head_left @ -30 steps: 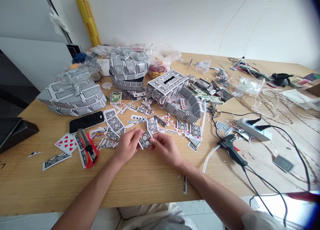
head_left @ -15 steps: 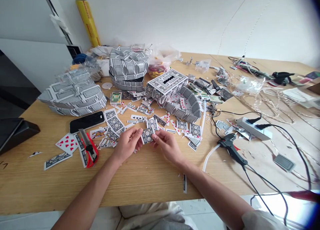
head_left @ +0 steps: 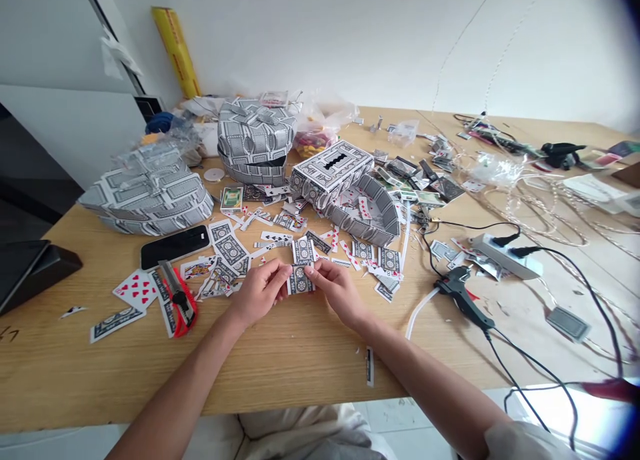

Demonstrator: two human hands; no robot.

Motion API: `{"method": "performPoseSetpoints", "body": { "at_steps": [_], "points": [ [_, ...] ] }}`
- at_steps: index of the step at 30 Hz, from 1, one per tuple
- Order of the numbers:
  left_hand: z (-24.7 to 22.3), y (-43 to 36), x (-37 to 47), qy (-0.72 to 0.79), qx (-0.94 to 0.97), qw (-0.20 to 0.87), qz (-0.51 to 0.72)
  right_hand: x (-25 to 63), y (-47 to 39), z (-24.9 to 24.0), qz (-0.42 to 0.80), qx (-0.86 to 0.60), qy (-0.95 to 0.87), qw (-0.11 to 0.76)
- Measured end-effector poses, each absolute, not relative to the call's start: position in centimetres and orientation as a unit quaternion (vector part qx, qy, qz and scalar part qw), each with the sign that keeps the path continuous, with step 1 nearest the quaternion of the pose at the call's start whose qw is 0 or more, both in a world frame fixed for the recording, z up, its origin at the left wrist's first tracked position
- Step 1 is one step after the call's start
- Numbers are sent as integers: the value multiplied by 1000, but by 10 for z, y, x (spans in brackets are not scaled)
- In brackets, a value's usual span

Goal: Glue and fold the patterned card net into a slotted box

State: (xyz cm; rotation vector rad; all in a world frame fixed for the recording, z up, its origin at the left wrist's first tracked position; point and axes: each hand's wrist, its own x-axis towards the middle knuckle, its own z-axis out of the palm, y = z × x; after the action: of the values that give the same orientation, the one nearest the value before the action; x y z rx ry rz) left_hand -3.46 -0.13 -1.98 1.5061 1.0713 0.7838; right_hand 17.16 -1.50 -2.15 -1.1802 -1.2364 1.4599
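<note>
Between my hands is a playing card (head_left: 300, 280), its dark patterned back facing up. My left hand (head_left: 260, 290) pinches its left end with the thumb on top. The right end is gripped by my right hand (head_left: 340, 290), thumb also on top. Just behind it another patterned card piece (head_left: 303, 249) shows; whether the two are joined I cannot tell. Cut cards and strips (head_left: 275, 237) lie scattered beyond my hands. To the left a red utility knife (head_left: 181, 303) rests on card pieces, near a ten of hearts card (head_left: 135, 289).
Card-covered boxes (head_left: 257, 137) stand at the back, beside an open card tray (head_left: 383, 210) with a lid-like box (head_left: 333, 167) leaning on it. A phone (head_left: 175, 245) lies left. On the right are a glue gun (head_left: 465, 300), a power strip (head_left: 510, 257) and loose cables.
The held card has turned from slanted to nearly level and sits slightly lower. Both hands keep their hold on its ends.
</note>
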Motion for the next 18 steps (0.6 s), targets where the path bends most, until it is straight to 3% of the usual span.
{"method": "performPoseSetpoints", "body": {
  "at_steps": [4, 10, 18],
  "points": [
    [-26, 0, -34, 453, 640, 535, 315, 171, -14, -27, 552, -487, -515, 440],
    [-31, 5, -35, 469, 647, 504, 328, 165, -14, -35, 395, -536, -626, 406],
    [-31, 6, -39, 481, 600, 523, 368, 156, -12, -38, 338, -543, -677, 363]
  ]
}}
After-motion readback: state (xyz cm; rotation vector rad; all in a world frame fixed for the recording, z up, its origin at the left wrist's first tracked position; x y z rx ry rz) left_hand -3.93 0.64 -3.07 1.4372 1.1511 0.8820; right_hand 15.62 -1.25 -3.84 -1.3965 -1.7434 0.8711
